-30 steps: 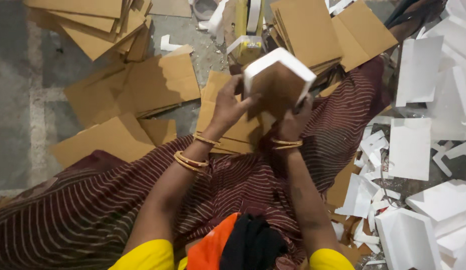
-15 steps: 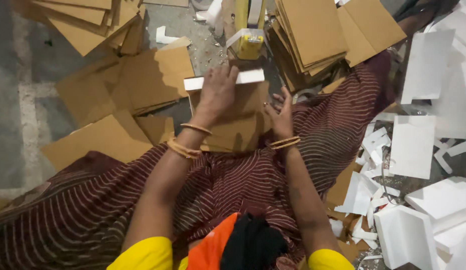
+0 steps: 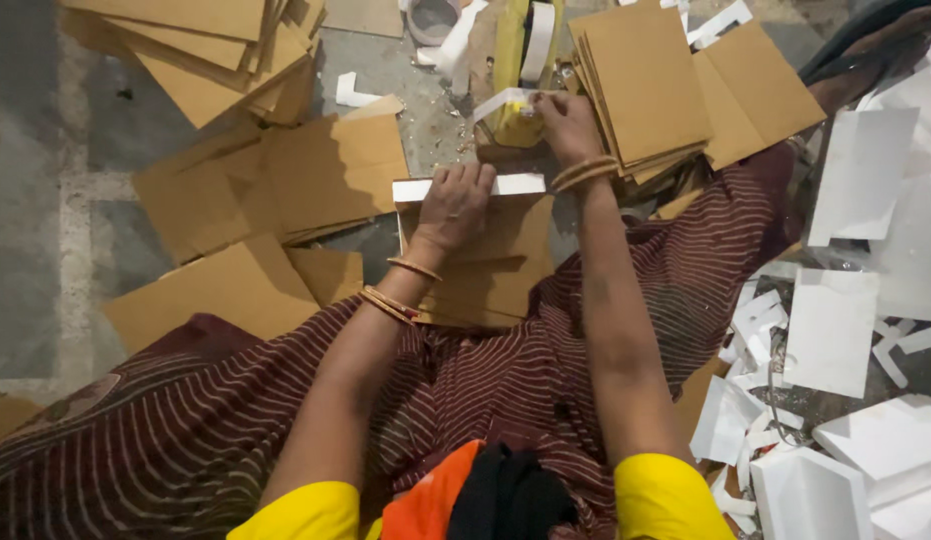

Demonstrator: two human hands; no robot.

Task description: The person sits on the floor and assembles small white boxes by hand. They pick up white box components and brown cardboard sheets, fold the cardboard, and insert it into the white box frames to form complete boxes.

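The left hand (image 3: 453, 203) lies palm down, fingers spread and curled over the far edge of a white-rimmed cardboard piece (image 3: 480, 240), pressing it flat on the stack of brown cardboard sheets (image 3: 485, 290) that rests across the lap and striped cloth (image 3: 485, 390). That white edge runs left to right, straight across in front of the body, so its long axis is crosswise to both forearms. The right hand (image 3: 565, 125) is farther off, reaching past the piece toward a yellow tape dispenser (image 3: 515, 120) on the floor (image 3: 45, 200), with its fingers closed on a white strip at the dispenser's top; how firmly it grips I cannot tell. So the left hand sits on the piece while the right is a little beyond it, to the far right. A taller pile of brown sheets (image 3: 645, 90) lies just right of the right hand, and white cut pieces (image 3: 835, 330) are scattered at the right.
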